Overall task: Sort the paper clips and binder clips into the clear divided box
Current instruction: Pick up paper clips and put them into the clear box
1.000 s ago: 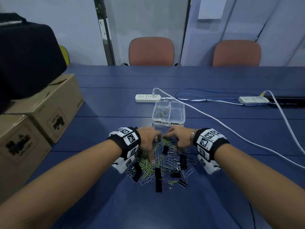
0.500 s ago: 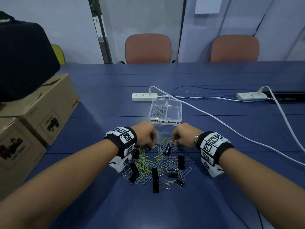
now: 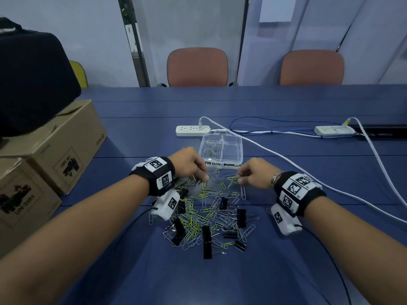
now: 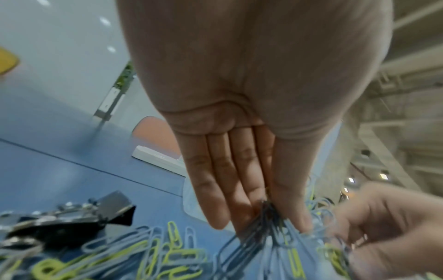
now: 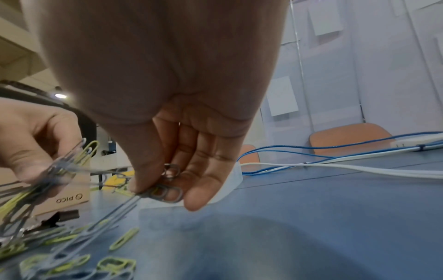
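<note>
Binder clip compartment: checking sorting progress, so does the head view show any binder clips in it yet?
No, the clear divided box holds only paper clips in its left compartment; its right one looks empty.

- table (image 3: 286, 102): dark blue all over
- paper clips (image 3: 198, 219): mix of silver-grey and lime yellow-green
- binder clips (image 3: 206, 241): plain black
- divided box (image 3: 236, 150): see-through, with black handwritten labels on the front
- wrist bands (image 3: 293, 190): black, with white squares carrying black blocky marker patterns
- chairs (image 3: 197, 67): rusty orange-brown backs
- power strips (image 3: 192, 130): off-white
- cables (image 3: 275, 128): some white, some blue
- cardboard boxes (image 3: 66, 146): tan with black print
- bag (image 3: 33, 84) on top of them: black
</note>
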Available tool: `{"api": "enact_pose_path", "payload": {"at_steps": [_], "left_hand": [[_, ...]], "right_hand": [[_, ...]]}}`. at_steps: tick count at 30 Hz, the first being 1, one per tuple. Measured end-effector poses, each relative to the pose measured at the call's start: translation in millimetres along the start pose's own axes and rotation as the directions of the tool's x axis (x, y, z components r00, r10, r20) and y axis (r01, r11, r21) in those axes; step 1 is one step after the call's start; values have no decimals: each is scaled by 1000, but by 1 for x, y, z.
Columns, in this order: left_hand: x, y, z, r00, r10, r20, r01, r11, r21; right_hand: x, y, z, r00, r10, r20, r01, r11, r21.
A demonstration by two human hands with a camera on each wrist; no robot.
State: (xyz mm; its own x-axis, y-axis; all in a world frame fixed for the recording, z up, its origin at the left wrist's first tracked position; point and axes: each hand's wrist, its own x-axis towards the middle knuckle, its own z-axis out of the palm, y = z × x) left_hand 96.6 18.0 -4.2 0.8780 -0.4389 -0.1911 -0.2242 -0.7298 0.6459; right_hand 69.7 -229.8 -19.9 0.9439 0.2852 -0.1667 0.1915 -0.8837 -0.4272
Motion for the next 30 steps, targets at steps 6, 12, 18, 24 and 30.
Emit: {"api": "enact_pose_path", "payload": {"at_steps": [6,12,18,24,30], "left_hand": [[-2,6,-15,1000,-16,-16,13,978,-208],[2,7,-25,998,-23,-65,3,956,-294],[16,8,-31,987,-53,-152,-2,938,-346],[45,14,-42,964,-89,-252,-17,920,-391],[85,12,-41,905,-217,-365,88,937,-337]], "right_hand": [[4,2,-10,998,-17,-53,26,985,169],[3,-7,-15,999,-21,-37,36,884,466],[3,-14,-21,997,-31,-70,68,782,620],[8,-14,-25,993,12,-118,79,674,735],[18,-7,-27,990,62,-130,61,635,770]]}}
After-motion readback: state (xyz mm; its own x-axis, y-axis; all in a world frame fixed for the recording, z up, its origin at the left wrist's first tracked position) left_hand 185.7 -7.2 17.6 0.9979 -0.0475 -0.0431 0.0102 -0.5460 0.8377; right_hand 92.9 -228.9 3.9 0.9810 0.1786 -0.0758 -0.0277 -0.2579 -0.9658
